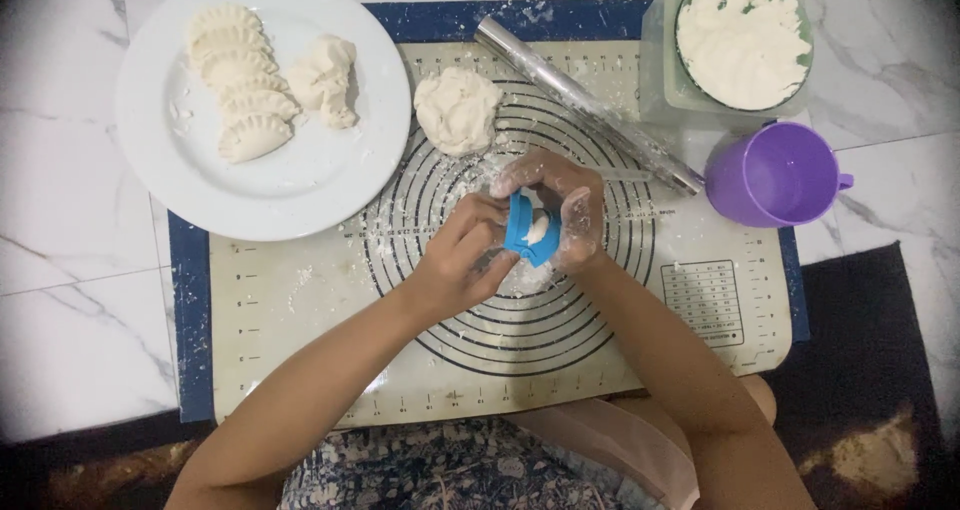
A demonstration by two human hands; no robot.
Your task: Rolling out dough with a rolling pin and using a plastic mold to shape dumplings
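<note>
Both my hands meet over the middle of a floured baking mat (300, 300) with printed circles. My left hand (462, 260) and my right hand (560, 205) grip a small blue dumpling press (522, 232) between them, with a bit of white dough showing inside it. A lump of dough (457, 110) lies on the mat just above my hands. A white plate (330, 185) at the upper left holds several crimped dumplings (240, 80) and a rough dough piece (325, 78).
A metal rolling pin (585, 100) lies diagonally at the mat's upper right. A green-rimmed bowl of flour (742, 40) stands in a clear container at the top right, with a purple cup (775, 173) below it. White marble floor surrounds the mat.
</note>
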